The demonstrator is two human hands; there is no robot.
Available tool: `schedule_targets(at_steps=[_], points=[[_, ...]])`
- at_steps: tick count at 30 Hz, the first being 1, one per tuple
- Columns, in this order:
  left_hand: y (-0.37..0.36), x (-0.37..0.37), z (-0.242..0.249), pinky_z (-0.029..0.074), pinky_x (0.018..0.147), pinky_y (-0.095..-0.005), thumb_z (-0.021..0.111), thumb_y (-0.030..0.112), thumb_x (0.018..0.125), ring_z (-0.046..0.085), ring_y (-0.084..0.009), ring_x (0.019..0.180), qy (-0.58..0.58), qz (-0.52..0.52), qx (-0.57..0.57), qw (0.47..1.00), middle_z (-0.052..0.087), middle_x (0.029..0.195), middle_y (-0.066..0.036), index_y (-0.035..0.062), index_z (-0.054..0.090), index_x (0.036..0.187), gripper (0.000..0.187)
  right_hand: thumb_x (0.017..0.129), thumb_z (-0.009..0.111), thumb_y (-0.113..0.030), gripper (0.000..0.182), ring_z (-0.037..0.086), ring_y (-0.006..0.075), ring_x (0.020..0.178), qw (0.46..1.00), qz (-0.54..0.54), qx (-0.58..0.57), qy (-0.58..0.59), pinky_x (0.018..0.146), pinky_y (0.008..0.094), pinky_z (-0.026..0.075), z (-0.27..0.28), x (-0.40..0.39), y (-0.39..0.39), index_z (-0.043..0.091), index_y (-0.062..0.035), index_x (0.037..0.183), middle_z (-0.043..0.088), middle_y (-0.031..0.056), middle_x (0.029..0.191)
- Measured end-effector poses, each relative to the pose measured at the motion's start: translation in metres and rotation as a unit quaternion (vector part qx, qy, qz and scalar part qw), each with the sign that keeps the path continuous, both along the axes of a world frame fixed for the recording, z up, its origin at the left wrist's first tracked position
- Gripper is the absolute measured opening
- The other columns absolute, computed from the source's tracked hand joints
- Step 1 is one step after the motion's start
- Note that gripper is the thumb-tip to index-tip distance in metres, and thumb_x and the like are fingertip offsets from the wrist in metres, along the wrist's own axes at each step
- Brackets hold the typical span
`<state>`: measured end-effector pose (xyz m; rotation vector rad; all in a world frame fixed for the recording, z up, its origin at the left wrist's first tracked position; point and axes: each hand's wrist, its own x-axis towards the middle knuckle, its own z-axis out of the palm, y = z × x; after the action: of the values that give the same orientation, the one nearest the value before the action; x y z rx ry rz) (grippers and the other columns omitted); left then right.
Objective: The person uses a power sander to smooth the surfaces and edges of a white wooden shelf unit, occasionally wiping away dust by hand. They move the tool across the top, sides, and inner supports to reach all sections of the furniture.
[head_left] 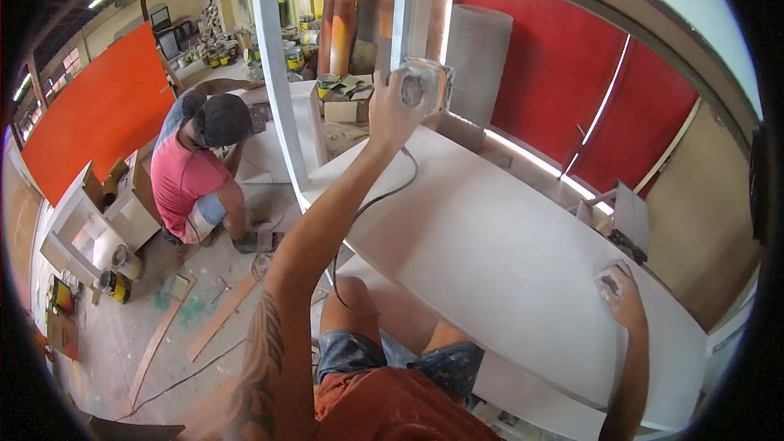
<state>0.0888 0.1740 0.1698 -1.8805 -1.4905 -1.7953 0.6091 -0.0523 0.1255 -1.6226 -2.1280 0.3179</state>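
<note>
My left hand (392, 112) reaches far forward and is closed around a dusty electric sander (426, 88), by the foot of a pale upright post (400, 16). The sander's dark cord (378, 196) hangs back along my forearm, over the edge of a long white panel (457, 220). My right hand (623, 297) rests low on the panel's right part, its fingers bent and dusted white. Whatever lies under those fingers is too hidden to name.
A pale frame post (278, 65) rises left of my arm. Another person (196, 171) crouches at the left beside a white cabinet (286, 135). Paint cans (114, 284), wood strips (163, 335) and cords lie on the floor. Red doors (547, 57) stand behind.
</note>
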Motion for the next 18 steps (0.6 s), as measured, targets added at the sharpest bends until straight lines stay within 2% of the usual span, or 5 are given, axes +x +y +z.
schedule_targets(at_steps=[3,5,7,12,18], points=[[0.005,0.006,0.027,0.05,0.098,-0.051,0.086,0.025,0.082,0.061,-0.0434,0.113,-0.025,0.007,-0.002,1.0,0.056,0.124,-0.024,0.0066,0.06,0.13,0.057,0.087,0.068,-0.002,0.019,0.058,0.035,0.113,1.0,0.016,-0.016,-0.002,0.1,0.0407,0.048,0.006,-0.002,0.0,0.064,-0.0001,0.105,0.06,0.0161,0.114],[0.013,0.002,0.046,0.052,0.097,-0.0502,0.086,0.03,0.083,0.064,-0.0416,0.11,0.017,0.043,0.077,0.996,0.059,0.122,-0.022,0.0064,0.064,0.126,0.054,0.087,0.068,-0.002,0.019,0.058,0.0351,0.113,1.0,0.019,-0.008,0.0,0.1,0.0407,0.048,0.001,0.003,0.003,0.064,0.0,0.105,0.06,0.0161,0.114],[0.015,0.001,0.068,0.053,0.095,-0.049,0.085,0.035,0.083,0.067,-0.0393,0.107,-0.002,0.024,0.081,0.996,0.061,0.118,-0.022,0.0051,0.067,0.122,0.052,0.087,0.068,-0.002,0.02,0.058,0.0352,0.112,1.0,0.023,-0.003,0.003,0.1,0.0407,0.047,-0.002,0.008,0.002,0.064,0.0001,0.106,0.059,0.016,0.114],[0.032,-0.006,0.105,0.055,0.093,-0.0486,0.085,0.039,0.082,0.067,-0.0379,0.107,0.028,0.042,0.119,0.992,0.061,0.119,-0.021,0.0048,0.067,0.122,0.055,0.088,0.067,-0.004,0.019,0.058,0.0347,0.112,1.0,0.025,0.002,0.0,0.101,0.0403,0.047,0.0,0.004,0.003,0.064,-0.0006,0.106,0.059,0.0151,0.114],[0.016,0.005,0.082,0.055,0.092,-0.0471,0.085,0.038,0.082,0.068,-0.0381,0.107,0.014,0.067,0.077,0.995,0.06,0.116,-0.021,0.0069,0.067,0.122,0.053,0.088,0.069,-0.005,0.02,0.058,0.0343,0.115,1.0,0.022,-0.019,0.01,0.103,0.0414,0.047,0.002,0.006,0.003,0.065,-0.0016,0.107,0.06,0.0151,0.116]])
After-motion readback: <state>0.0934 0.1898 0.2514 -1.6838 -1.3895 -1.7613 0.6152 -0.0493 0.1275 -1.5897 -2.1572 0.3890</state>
